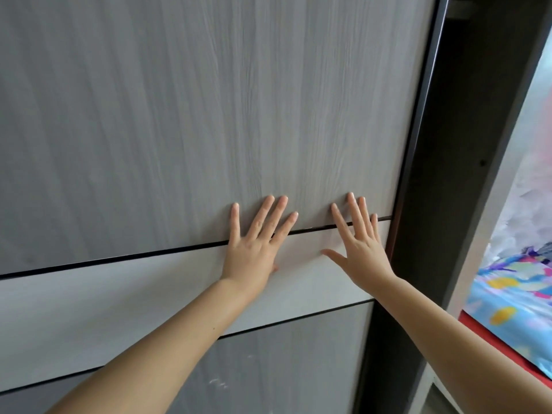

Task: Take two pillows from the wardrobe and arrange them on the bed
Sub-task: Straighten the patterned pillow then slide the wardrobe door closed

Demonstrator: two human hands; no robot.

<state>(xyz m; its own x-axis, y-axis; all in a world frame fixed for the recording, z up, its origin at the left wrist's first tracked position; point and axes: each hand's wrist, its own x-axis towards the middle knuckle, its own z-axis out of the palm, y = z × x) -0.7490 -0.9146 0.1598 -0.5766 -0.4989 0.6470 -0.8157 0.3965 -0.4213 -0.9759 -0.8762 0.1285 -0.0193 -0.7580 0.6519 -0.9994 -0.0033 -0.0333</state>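
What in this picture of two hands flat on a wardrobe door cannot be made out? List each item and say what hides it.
1. Head view: most of the wardrobe interior, hidden by the sliding door.
2. Head view: the dark gap beside the door is too dim to show contents.
3. Head view: the colourful fabric is cut off by the right edge; whether it is a pillow cannot be told.
4. Head view: both palms, left hand and right hand, face the door.

Two hands: left hand (250, 254), right hand (360, 253); one wardrobe door (179, 130); one patterned fabric bundle (513, 297).
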